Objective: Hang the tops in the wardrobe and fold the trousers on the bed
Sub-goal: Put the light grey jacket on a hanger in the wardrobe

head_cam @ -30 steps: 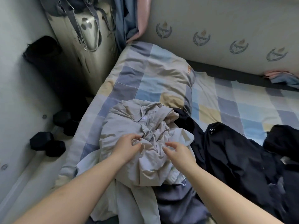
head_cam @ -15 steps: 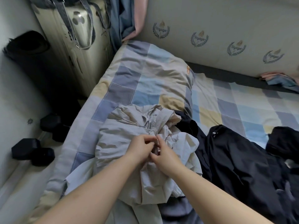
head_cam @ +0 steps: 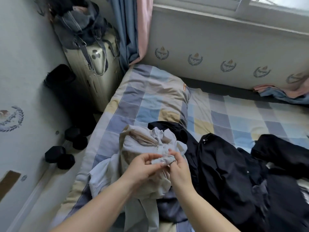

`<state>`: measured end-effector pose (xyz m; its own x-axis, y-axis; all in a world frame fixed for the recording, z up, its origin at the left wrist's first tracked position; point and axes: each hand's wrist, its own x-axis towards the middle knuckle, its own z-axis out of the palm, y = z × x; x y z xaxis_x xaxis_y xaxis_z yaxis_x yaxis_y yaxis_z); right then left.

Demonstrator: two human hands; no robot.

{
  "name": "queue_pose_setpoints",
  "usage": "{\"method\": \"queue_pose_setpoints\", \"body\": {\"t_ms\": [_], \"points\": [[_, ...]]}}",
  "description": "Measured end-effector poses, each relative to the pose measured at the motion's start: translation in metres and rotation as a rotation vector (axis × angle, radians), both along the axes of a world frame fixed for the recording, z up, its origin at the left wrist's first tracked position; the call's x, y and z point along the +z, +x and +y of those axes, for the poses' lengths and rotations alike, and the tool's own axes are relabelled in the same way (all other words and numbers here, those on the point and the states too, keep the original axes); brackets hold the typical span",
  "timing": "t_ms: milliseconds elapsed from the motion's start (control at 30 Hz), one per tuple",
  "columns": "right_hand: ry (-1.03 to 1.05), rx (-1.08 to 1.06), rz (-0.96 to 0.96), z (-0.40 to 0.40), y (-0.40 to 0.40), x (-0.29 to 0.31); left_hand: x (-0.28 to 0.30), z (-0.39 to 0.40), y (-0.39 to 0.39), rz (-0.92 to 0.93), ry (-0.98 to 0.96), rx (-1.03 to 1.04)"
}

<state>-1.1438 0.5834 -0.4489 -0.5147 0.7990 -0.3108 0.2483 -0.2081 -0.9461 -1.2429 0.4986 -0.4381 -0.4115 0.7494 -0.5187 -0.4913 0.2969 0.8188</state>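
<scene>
Between both hands' grip (head_cam: 164, 160), the beige garment (head_cam: 142, 144) bunches.

Location: a small bedroom in a home. A bed (head_cam: 217, 118) with a checked sheet and matching pillow (head_cam: 150, 97) runs along the wall under a window (head_cam: 250, 7). Blue and pink curtains (head_cam: 132, 30) hang at the bed's head corner. Beside that corner stands a cream suitcase (head_cam: 98, 71) carrying a denim bag (head_cam: 80, 27). Black dumbbells (head_cam: 60, 157) lie on the floor by the bed's left edge. Loose clothes (head_cam: 234, 173) cover the bed's near side.
</scene>
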Motion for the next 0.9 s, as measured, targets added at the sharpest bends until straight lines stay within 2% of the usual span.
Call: {"method": "queue_pose_setpoints", "body": {"t_ms": [67,167,233,300,400,567,700,767,833,900], "points": [[-0.152,-0.101,0.108,-0.005,0.015,0.015,0.017,-0.006,0.014,0.047,-0.052,-0.113],[-0.192,-0.123,0.213,-0.011,0.044,0.043,0.044,-0.013,0.034,0.068,-0.087,-0.255],[-0.198,-0.111,0.280,-0.015,0.074,0.071,0.069,-0.016,0.052,0.119,-0.105,-0.227],[-0.151,-0.100,0.302,-0.016,0.106,0.096,0.089,-0.017,0.066,0.114,-0.140,-0.111],[0.027,-0.015,0.322,-0.017,0.161,0.136,0.118,-0.014,0.100,0.005,-0.183,-0.032],[0.444,0.167,0.218,-0.024,0.255,0.193,0.146,-0.001,0.181,-0.074,-0.223,-0.130],[0.658,0.291,0.184,-0.031,0.331,0.226,0.172,0.018,0.256,-0.041,-0.180,-0.135],[0.775,0.296,0.150,-0.036,0.365,0.238,0.186,0.025,0.288,-0.033,-0.189,-0.265],[0.888,0.268,0.110,-0.042,0.396,0.248,0.195,0.032,0.317,0.044,-0.223,-0.370],[0.996,0.220,0.042,-0.048,0.428,0.255,0.196,0.042,0.340,0.163,-0.239,-0.384]]}}
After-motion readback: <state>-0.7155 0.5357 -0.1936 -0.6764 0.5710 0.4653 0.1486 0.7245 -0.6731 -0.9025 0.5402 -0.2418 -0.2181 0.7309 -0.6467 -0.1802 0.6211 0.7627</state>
